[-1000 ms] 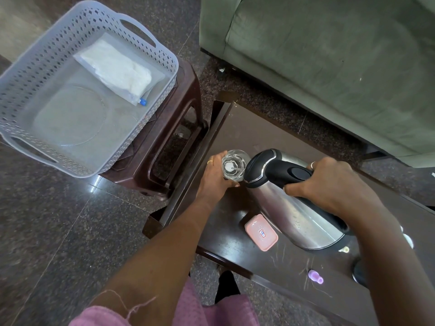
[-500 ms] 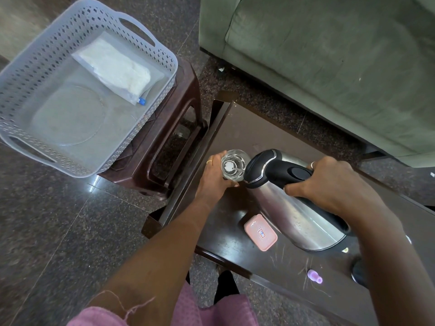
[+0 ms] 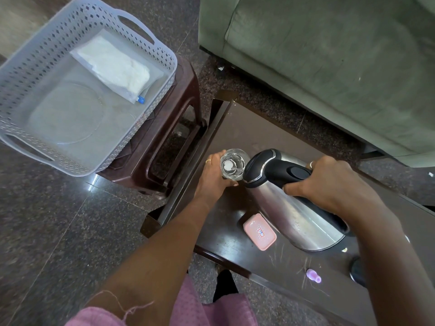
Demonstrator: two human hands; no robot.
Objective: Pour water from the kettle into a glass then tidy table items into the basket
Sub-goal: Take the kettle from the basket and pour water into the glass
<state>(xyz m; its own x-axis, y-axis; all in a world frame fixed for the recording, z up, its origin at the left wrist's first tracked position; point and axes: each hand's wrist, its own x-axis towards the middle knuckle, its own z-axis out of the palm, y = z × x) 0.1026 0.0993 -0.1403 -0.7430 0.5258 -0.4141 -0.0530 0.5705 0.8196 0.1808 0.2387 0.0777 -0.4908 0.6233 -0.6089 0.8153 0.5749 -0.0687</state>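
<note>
Pour underway: right hand grips tilted kettle, left hand grips glass; box etc. not yet in basket.

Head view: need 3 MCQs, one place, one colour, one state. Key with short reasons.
1. Where does the basket stand?
A. on the sofa
B. on the brown stool
C. on the dark table

2. What colour is the small lidded box beside the kettle?
A. pink
B. green
C. black

3. How is the kettle held?
A. upright on its base
B. lying flat, untouched
C. tilted, spout at the glass

Key: B, the stool's legs show under the basket; A, its lid is pink; C, the right hand tips it by the handle while the left hand holds the glass.
</note>
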